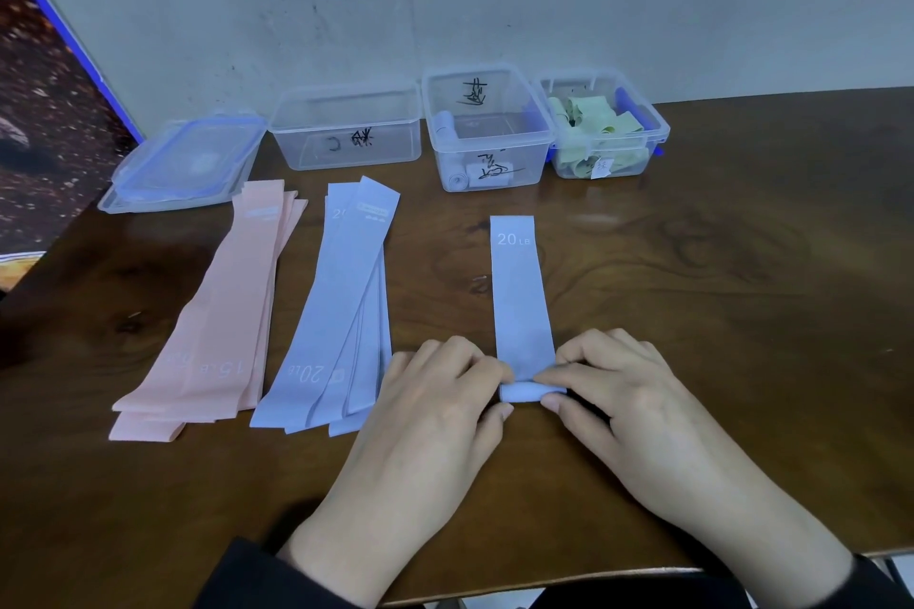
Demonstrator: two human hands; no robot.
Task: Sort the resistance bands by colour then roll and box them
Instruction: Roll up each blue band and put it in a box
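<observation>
Hands: left hand [435, 391] and right hand [613, 386], near the bench's [742, 312] front edge, both pinch the rolled near end of one blue band [522, 302].
Band in hand: only a small roll started; the rest lies flat, pointing toward the far edge.
Blue stack [336, 312]: several flat bands left of the hands, not yet rolled.
Pink stack [222, 317]: further left, flat, sorted but unrolled.
Lids [183, 163]: far left corner, stacked.
Empty box [346, 129]: at the far edge, likely for pink.
Middle box [487, 129]: holds a few blue rolls.
Right box [606, 129]: full of green bands.
Progress: sorting looks done, green boxed, blue partway, pink untouched.
</observation>
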